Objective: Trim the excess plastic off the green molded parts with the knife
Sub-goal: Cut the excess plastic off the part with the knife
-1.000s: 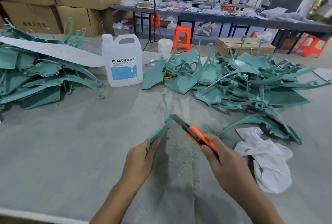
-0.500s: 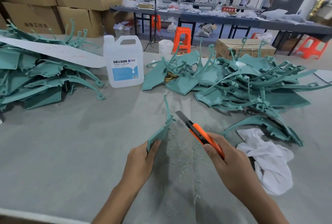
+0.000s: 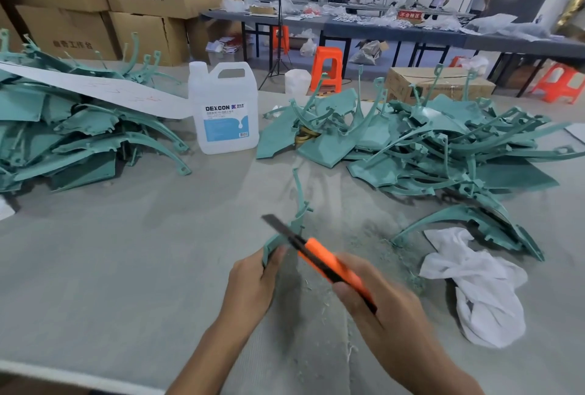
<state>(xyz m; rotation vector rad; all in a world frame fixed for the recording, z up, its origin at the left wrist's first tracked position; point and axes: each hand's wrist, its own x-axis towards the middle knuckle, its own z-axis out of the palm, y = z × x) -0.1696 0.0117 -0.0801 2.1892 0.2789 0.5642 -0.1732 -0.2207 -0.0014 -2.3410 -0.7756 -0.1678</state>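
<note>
1. The green molded part we are trimming stands nearly upright just above the tabletop. It is close in front of us, with its thin curved stem pointing away.
2. Our left hand has its grip closed round the part's lower end, the thumb lying along the edge.
3. Our right hand has its grip wrapped fully round the handle of the orange knife. The dark blade is out and crosses in front of the part just above the left thumb, its tip past the part's left side. The hand is blurred, so we cannot tell whether the edge is biting into the plastic.
4. A second ago the blade lay against the part higher up, and half a second ago it stood clear to the right. Now it is back across a lower stretch.
5. We judge that one pass is finished and another has begun lower down, so this piece is not done yet.
6. Pale green shavings lie on the tabletop under and right of our hands.
7. Further out, a white cloth lies to the right, with a big pile of green parts behind it. A second pile sits far left, and a white jug stands between the two piles.
</note>
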